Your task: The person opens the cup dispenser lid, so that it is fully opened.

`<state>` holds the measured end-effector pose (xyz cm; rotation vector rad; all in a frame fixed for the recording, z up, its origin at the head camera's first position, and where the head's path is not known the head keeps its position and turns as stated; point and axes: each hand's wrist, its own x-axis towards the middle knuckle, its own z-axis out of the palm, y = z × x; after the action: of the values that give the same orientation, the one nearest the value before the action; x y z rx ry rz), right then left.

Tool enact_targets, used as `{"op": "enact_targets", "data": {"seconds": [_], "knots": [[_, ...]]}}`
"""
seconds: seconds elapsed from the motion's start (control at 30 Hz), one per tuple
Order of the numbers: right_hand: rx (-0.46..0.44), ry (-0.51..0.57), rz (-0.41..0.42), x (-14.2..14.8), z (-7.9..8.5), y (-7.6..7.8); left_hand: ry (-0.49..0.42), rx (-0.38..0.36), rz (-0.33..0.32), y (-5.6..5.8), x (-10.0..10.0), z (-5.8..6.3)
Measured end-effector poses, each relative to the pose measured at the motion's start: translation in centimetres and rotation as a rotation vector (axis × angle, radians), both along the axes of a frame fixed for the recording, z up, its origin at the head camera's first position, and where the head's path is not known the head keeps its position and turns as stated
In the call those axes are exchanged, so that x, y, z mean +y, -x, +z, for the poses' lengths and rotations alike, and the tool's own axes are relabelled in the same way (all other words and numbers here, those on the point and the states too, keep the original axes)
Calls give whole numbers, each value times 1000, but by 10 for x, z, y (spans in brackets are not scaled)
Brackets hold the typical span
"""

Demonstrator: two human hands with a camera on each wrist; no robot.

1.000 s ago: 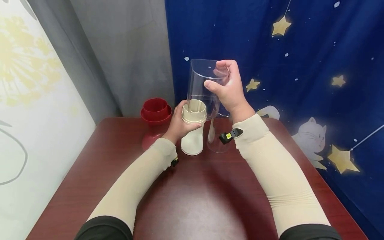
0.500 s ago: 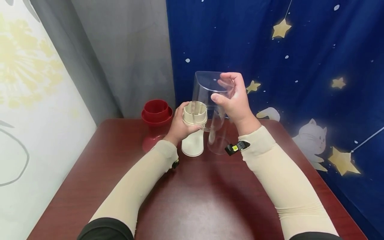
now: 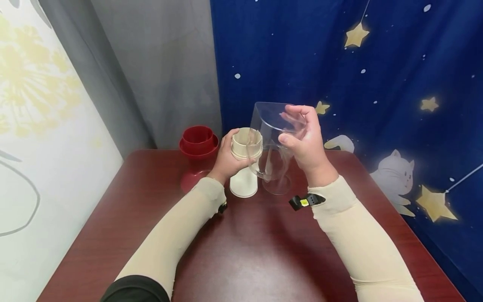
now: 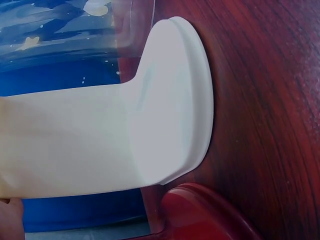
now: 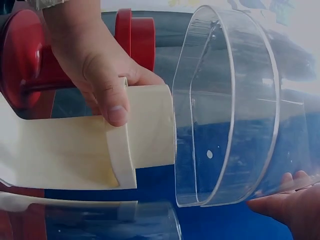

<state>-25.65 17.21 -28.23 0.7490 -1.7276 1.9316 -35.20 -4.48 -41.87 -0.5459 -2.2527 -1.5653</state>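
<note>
In the head view my left hand grips the collar of a cream plastic pedestal stand, which is upright with its flared foot on the table. My right hand holds a clear plastic canister with a flat side, thumb in front and fingers behind. The canister is tilted, in the air just right of the stand's collar. In the right wrist view the canister's rim faces the stand's cream neck; whether they touch I cannot tell. A second clear piece stands on the table right of the stand.
A red pedestal stand of similar shape stands left of the cream one, close to my left hand. The brown table ends at its back edge, before grey and blue curtains.
My right hand has moved down and to the right with the clear canister, which now tilts more. The left hand keeps its grip on the cream stand, which has not visibly moved.
</note>
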Motion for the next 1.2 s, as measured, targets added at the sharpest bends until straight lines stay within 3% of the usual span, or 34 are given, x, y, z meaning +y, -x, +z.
{"op": "enact_targets", "data": {"seconds": [0.53, 1.0, 1.2], "knots": [[-36, 28, 57, 42, -41, -28, -1, 43, -6, -1, 1, -1], [-6, 36, 100, 96, -77, -39, -17, 24, -18, -3, 3, -2], [2, 1, 11, 123, -91, -39, -14, 25, -23, -4, 4, -2]]}}
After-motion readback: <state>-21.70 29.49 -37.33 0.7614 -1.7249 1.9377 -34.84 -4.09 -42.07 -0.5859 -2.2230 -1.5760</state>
